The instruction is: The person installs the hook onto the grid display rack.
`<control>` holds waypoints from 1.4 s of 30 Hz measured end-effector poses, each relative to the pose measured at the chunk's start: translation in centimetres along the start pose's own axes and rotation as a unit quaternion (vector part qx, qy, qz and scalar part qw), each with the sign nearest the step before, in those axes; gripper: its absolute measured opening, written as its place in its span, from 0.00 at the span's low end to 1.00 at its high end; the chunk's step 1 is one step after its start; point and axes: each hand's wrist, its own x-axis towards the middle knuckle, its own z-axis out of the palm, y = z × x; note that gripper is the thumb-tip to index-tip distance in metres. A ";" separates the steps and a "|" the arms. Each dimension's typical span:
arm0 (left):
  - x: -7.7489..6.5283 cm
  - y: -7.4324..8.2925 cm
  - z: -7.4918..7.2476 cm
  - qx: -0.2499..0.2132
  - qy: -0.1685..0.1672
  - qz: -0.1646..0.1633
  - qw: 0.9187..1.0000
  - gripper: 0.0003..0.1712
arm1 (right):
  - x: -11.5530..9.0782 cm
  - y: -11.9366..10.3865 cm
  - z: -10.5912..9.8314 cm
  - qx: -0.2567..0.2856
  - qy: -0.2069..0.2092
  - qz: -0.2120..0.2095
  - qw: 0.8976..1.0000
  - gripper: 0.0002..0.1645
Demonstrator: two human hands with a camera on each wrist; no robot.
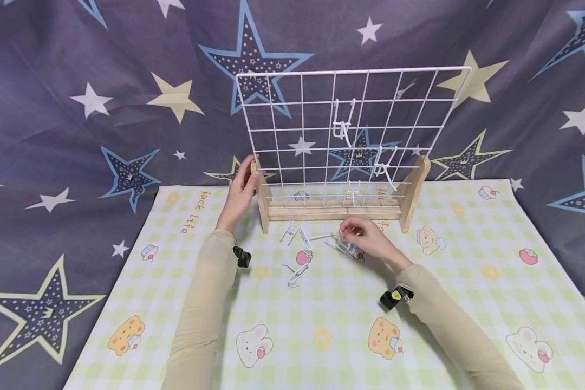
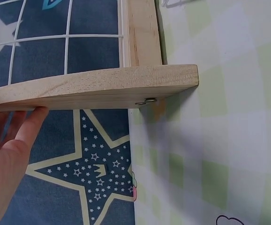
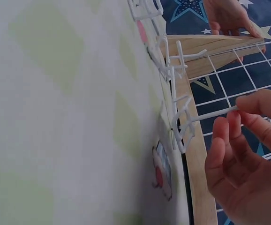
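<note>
A white wire grid (image 1: 317, 130) stands upright in a wooden base with side panels. My left hand (image 1: 239, 192) grips the upper end of the left wooden side panel (image 1: 263, 203); in the left wrist view its fingertips (image 2: 37, 117) touch the panel's outer face. Low in front of the base, my right hand (image 1: 368, 238) pinches the tip of a white wire hook (image 3: 184, 124) between thumb and finger. The hook's wider frame hangs just over the tablecloth; whether it touches the cloth I cannot tell. Other loose white hooks (image 1: 298, 275) lie to its left.
On the grid hang an upper hook (image 1: 342, 129), a right-hand hook (image 1: 382, 169) and a low hook (image 1: 352, 194). A checked tablecloth (image 1: 322, 303) covers the table. Behind the grid hangs a dark star-patterned cloth (image 1: 127, 65).
</note>
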 end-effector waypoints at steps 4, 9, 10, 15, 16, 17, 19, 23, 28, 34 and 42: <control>0.0 0.0 0.0 0.007 0.001 -0.003 1.000 0.26 | -0.5 0.0 -0.3 0.004 -0.006 0.027 1.000 0.06; 0.0 -0.1 0.0 0.012 0.004 0.003 1.000 0.26 | -0.8 0.3 -0.4 0.000 -0.015 0.043 0.999 0.06; 0.0 -0.1 0.0 0.013 0.004 0.004 1.000 0.26 | -0.8 0.3 -0.4 0.002 -0.017 0.044 0.999 0.06; 0.0 -0.4 0.0 0.005 -0.001 0.008 1.000 0.26 | -1.0 0.0 -0.3 -0.005 -0.012 0.045 0.999 0.06; 0.0 -0.4 0.0 0.005 -0.002 0.007 1.000 0.27 | -1.0 -0.2 -0.3 -0.010 -0.010 0.041 0.999 0.06; 0.0 -0.4 0.0 0.002 -0.002 0.006 1.000 0.27 | -1.1 -0.3 -0.3 -0.016 -0.008 0.037 0.999 0.06; -0.1 -0.4 0.0 -0.003 -0.003 0.000 1.000 0.27 | -1.2 -0.6 -0.2 -0.031 -0.002 0.020 0.999 0.06; -0.1 -0.3 0.0 -0.003 -0.003 -0.009 1.000 0.27 | -1.5 -1.0 -0.2 -0.045 0.015 -0.014 0.999 0.07; -0.1 -0.2 0.0 -0.006 -0.003 -0.014 1.000 0.28 | -1.8 -1.5 -0.5 -0.060 0.049 -0.047 0.996 0.07; -0.2 0.0 -0.1 -0.005 0.000 -0.020 1.000 0.29 | -2.1 -2.7 -1.0 -0.065 0.097 -0.074 0.990 0.07; -0.1 -0.1 -0.1 -0.005 -0.004 -0.012 1.000 0.28 | -2.0 -4.6 -1.4 -0.040 0.167 -0.112 0.979 0.09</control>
